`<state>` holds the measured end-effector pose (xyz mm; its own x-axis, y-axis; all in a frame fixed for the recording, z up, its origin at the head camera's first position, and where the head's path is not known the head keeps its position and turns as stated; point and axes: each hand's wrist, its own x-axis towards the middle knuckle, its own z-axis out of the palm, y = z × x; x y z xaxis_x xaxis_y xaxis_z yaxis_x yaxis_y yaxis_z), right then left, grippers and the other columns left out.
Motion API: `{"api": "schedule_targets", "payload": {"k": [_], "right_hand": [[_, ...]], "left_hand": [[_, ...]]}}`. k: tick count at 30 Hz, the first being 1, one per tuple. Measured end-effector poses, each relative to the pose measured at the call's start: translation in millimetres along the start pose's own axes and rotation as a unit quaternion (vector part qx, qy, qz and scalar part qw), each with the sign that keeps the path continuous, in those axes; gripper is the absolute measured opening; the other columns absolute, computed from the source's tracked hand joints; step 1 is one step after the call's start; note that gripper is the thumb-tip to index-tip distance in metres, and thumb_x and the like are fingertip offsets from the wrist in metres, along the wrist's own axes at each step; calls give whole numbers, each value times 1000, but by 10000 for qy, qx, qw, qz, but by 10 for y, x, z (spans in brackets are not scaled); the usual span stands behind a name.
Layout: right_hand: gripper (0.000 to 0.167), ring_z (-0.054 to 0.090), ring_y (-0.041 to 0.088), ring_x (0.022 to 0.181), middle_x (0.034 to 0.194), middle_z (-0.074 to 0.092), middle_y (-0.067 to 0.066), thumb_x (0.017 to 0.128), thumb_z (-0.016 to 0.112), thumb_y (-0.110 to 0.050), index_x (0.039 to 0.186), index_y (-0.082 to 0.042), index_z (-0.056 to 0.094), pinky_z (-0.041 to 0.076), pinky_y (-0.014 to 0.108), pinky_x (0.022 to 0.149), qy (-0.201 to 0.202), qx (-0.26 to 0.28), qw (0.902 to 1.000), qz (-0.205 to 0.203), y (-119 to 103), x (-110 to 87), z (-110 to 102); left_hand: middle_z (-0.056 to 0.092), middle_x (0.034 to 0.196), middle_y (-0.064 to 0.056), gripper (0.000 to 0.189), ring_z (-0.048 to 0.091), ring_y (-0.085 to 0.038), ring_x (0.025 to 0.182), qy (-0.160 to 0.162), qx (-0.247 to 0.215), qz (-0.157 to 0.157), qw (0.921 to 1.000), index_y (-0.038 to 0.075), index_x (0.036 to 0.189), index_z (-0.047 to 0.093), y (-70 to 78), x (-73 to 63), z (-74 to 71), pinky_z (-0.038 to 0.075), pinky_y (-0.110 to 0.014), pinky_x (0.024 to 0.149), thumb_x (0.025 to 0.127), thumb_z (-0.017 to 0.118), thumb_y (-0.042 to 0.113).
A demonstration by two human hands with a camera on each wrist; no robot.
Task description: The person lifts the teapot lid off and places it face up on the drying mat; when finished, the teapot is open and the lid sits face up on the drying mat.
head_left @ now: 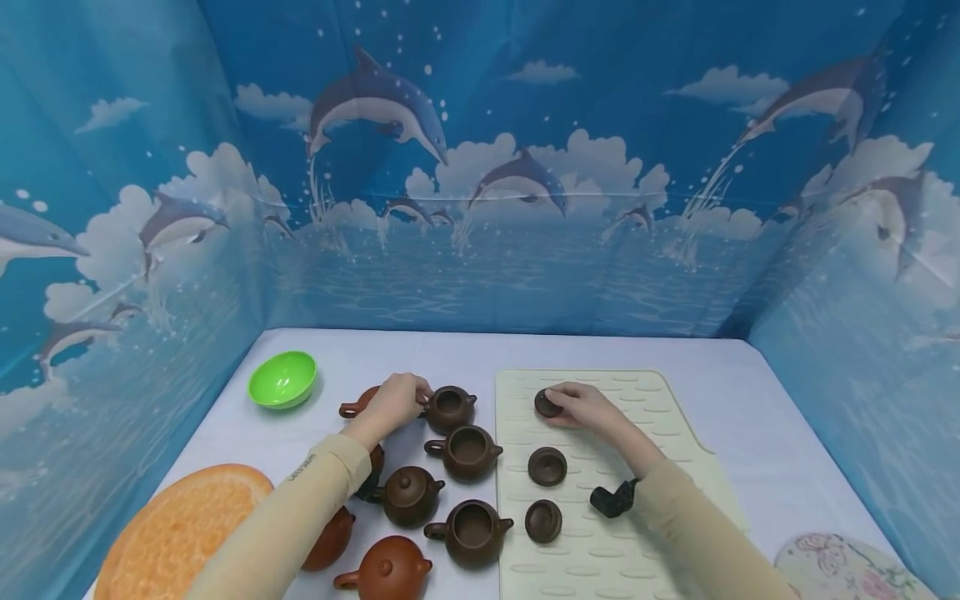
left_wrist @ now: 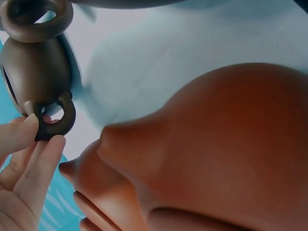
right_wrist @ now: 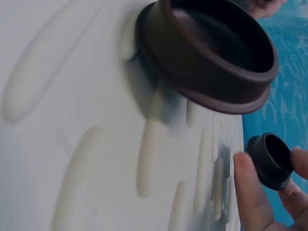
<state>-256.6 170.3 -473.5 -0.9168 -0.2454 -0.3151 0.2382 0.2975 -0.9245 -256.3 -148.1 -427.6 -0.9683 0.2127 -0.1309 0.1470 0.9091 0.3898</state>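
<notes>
My left hand [head_left: 396, 403] pinches the handle of the farthest dark brown teapot [head_left: 450, 409], thumb on one side and fingers on the other in the left wrist view. That teapot has no lid on it, and its opening faces up. Over the far part of the cream mat [head_left: 622, 392], my right hand [head_left: 591, 408] holds a small dark lid [right_wrist: 272, 161] between thumb and fingers, its hollow underside showing in the right wrist view. Two more dark lids, one in the middle [head_left: 547, 467] and one nearer [head_left: 543, 522], lie hollow side up on the mat.
Two other lidless dark teapots, a middle one [head_left: 468, 454] and a near one [head_left: 474, 533], stand left of the mat. Beside them are a lidded dark teapot [head_left: 409, 497] and several reddish teapots. A green bowl [head_left: 283, 379] and a round orange mat [head_left: 187, 529] lie farther left.
</notes>
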Motion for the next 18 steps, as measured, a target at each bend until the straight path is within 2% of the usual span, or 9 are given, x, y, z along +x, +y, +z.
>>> {"api": "schedule_targets", "payload": {"k": [3,7,11,18], "right_hand": [[41,67,16,88,130,59,23,100,58,-28,130,0,61,58,32,81,383,-888,9952,-175,-16,6,41],[33,64,16,82,117,69,17,97,63,-29,118,-4,70,53,31,75,570,-1748,9821,-421,-49,5,88],[32,65,16,82,110,70,16,96,65,-27,117,-3,70,54,32,73,618,-1974,9780,-283,-64,-13,123],[37,67,16,84,121,67,19,98,60,-28,126,-3,66,55,37,79,594,-2228,9729,-150,-54,-46,157]], "left_hand": [[72,95,-8,24,67,-24,95,-15,-40,-41,10000,7,103,75,-2,-3,9,56,-40,87,85,66,-6],[73,96,-8,25,67,-24,96,12,-23,-30,10000,7,104,75,-4,0,10,55,-40,87,85,66,-6],[73,97,-9,26,67,-24,96,-15,-2,1,10000,7,105,75,0,10,-2,55,-40,87,85,66,-6],[73,101,-9,27,67,-24,99,-154,-67,-26,9999,7,110,74,-21,21,-15,55,-40,88,87,64,-5]]}}
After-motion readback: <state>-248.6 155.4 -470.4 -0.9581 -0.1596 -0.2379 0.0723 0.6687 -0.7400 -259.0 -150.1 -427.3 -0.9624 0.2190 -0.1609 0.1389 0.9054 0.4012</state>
